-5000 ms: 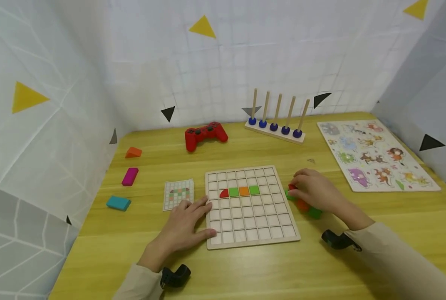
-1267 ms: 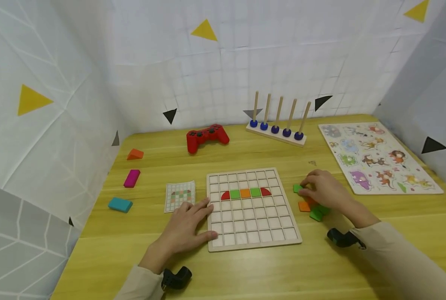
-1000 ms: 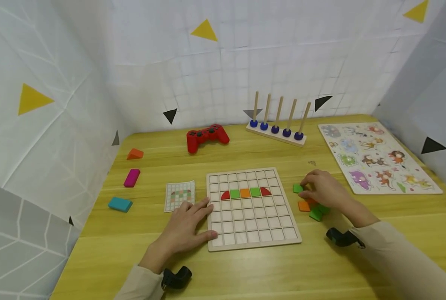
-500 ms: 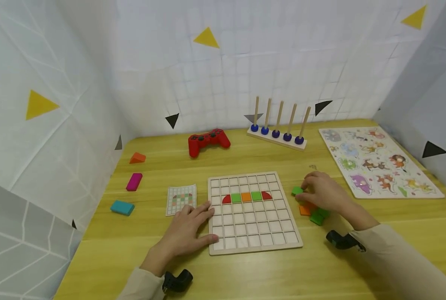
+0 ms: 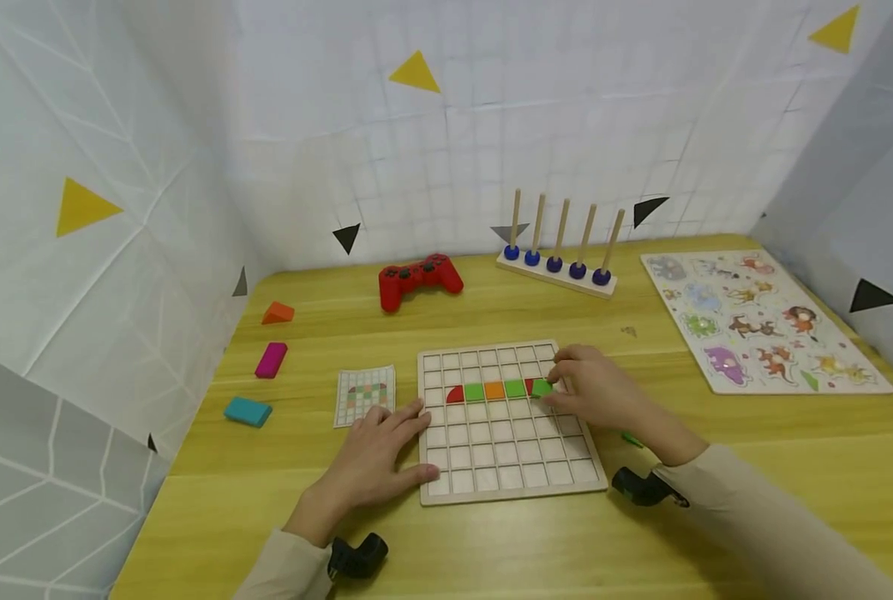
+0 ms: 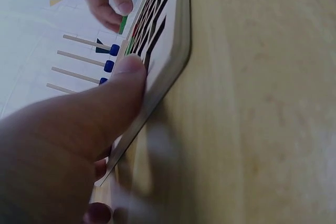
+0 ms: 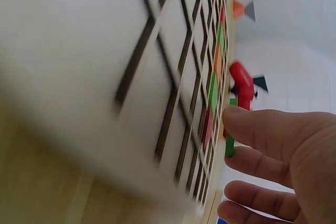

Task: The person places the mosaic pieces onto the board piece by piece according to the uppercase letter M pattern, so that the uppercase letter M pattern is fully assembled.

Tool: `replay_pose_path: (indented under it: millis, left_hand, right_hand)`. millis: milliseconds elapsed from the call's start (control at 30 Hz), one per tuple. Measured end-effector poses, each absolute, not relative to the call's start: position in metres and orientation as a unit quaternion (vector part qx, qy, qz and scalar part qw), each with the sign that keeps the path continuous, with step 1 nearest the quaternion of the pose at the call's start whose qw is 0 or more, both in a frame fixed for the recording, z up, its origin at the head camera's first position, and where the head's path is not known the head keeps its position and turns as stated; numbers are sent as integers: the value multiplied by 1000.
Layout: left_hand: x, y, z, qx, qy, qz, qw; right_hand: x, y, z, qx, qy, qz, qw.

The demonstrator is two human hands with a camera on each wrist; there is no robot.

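Note:
A wooden grid board [image 5: 514,497] lies on the table. One row holds a red curved tile [image 5: 456,394], a green tile [image 5: 474,392], an orange tile [image 5: 495,390], another green tile [image 5: 515,387] and a red tile [image 5: 529,387], partly covered. My right hand [image 5: 600,396] pinches a green square tile [image 7: 230,148] between thumb and forefinger, just above the row's right end. My left hand [image 5: 371,462] rests along the board's left edge, its thumb [image 6: 118,85] on the rim. A loose green tile [image 5: 631,438] peeks out beneath the right wrist; the other loose tiles are hidden.
A pattern card [image 5: 364,396] lies left of the board. Farther left are blue [image 5: 247,411], magenta [image 5: 271,360] and orange [image 5: 277,312] blocks. Behind stand a red game controller [image 5: 420,282] and a peg stand [image 5: 556,275]; an animal puzzle [image 5: 765,325] lies right.
The right hand placed a red tile at the row's right end, returned to the loose pile, and has now carried a green tile left over the board. The left hand stays put.

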State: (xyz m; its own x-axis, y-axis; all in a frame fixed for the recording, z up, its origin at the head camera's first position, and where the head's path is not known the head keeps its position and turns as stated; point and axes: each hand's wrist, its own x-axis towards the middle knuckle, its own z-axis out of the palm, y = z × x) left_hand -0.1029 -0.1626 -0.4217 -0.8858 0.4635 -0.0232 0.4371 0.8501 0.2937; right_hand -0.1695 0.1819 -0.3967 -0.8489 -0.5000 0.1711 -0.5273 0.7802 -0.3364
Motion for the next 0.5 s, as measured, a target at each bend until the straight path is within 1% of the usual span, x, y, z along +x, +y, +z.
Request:
replay_pose_path:
  millis: [333,500]
  left_hand:
    - [-104,-164,-420,235,962,134,41]
    - [-104,-165,-421,230,963,131,45]
  right_hand:
    - [-166,126,-396,331,-929,163,36]
    - [-164,112,-395,331,-929,165,17]
